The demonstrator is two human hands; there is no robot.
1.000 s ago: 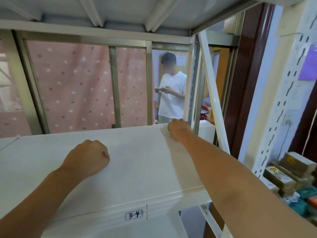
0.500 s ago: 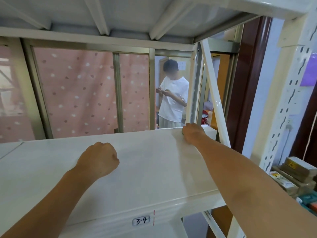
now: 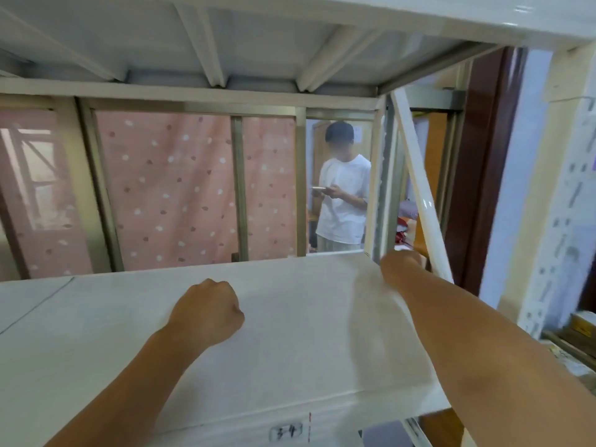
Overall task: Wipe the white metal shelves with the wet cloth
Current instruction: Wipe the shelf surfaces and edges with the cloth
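The white metal shelf spreads out flat in front of me, with a "3-4" label on its front lip. My left hand rests on the middle of the shelf as a closed fist, with nothing showing in it. My right hand reaches to the far right back corner, beside the slanted white brace. It is blurred and its fingers are hidden behind the knuckles. No cloth shows anywhere in view.
The underside of the upper shelf hangs close overhead. A perforated white upright stands at the right, with stacked boxes below it. Behind the shelf are a pink dotted curtain and a person in a white shirt.
My right hand has slid along the back edge to the right, into the corner by the brace. My left fist has stayed resting on the shelf.
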